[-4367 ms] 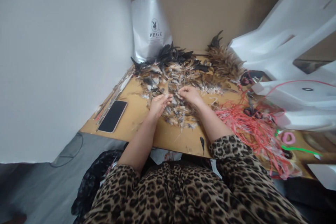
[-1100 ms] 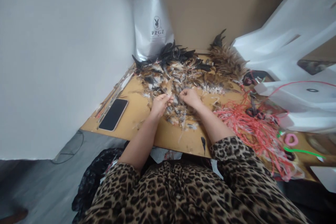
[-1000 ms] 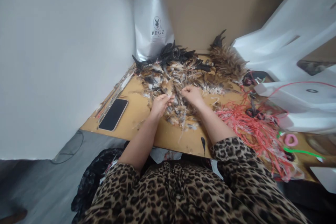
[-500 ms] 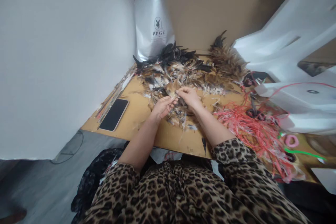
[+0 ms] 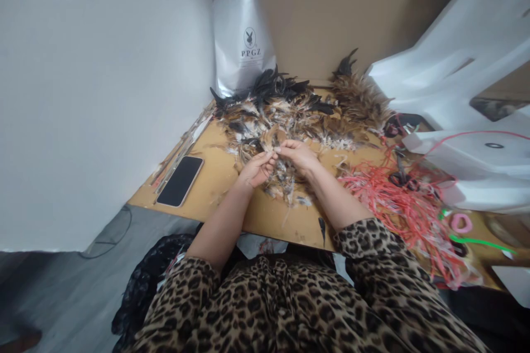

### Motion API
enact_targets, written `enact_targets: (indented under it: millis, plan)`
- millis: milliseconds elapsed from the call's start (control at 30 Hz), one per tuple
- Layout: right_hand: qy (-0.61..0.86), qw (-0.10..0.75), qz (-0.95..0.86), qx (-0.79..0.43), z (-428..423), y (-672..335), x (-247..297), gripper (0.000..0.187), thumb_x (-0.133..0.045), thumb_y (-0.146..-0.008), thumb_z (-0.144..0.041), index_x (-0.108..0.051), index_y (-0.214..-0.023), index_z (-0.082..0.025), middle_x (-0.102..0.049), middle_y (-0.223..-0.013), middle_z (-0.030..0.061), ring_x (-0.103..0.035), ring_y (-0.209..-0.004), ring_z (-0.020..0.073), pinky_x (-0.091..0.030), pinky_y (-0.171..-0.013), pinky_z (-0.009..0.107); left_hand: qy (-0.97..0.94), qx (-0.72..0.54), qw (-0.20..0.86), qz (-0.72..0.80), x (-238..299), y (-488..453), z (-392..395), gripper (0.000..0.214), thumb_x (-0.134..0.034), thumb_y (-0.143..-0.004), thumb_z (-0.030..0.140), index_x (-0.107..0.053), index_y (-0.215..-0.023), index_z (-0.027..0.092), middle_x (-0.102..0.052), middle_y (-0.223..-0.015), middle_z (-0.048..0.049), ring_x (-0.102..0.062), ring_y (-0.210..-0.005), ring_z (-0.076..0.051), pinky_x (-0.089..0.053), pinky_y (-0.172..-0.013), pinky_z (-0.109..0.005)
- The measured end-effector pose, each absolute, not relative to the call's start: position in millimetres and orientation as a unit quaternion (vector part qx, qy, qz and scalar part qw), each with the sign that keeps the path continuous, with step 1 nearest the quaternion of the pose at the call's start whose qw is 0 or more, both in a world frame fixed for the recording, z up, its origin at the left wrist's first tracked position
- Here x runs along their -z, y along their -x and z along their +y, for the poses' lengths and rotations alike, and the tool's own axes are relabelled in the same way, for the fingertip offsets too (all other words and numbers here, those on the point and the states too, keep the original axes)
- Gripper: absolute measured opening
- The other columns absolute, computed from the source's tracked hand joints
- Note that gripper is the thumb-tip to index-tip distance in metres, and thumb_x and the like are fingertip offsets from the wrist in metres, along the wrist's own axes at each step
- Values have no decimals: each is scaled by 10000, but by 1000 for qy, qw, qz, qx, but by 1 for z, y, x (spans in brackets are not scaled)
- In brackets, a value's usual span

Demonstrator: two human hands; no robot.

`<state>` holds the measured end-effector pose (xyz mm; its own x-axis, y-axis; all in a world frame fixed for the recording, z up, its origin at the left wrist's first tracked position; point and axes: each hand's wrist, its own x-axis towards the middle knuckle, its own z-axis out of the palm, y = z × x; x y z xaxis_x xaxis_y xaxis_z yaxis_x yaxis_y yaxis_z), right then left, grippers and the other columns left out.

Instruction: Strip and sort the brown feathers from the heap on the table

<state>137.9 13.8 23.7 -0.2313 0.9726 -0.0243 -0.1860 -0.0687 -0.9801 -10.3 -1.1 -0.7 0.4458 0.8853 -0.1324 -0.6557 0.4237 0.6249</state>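
Note:
Between my hands, over the table, is a small tan feather with a pale base. My left hand is closed, its thumb and fingers pinching the base. The fingertips of my right hand are pinched together at the same pale end, meeting the left fingertips. Just beyond lies a spread pile of brown, white and black feathers. Loose feathers and fluff lie on the table under the hands.
A phone lies at left near the table edge. At the back stand a white bag and a bundle of brown feathers. To the right are tangled red strips, scissors and a white machine.
My right hand has dropped slightly, and its fingertips have come closer to the left ones at the feather's base. The feather tilts a little differently; my left hand has hardly moved.

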Motion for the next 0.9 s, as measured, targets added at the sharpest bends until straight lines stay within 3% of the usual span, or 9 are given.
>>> enact_targets:
  millis: [333, 900]
  plan:
    - [459, 484, -525, -528, 14, -140, -30, 310, -728, -534, -388, -541, -564, -142, -490, -489, -55, -359, -462, 47, -273, -491, 208, -358, -503, 705, 349, 4, 5, 0, 184, -687, -669, 243, -640, -772, 97, -678, -750, -58, -600, -578, -65, -418, -486, -139]
    - [466, 456, -574, -495, 11, -138, -31, 302, -701, -561, -411, -564, -606, -146, -520, -518, -41, -388, -479, 65, -291, -485, 214, -415, -518, 643, 382, 5, 1, -1, 234, -721, -598, 305, -622, -666, 104, -658, -674, -38, -556, -520, -58, -397, -484, -169]
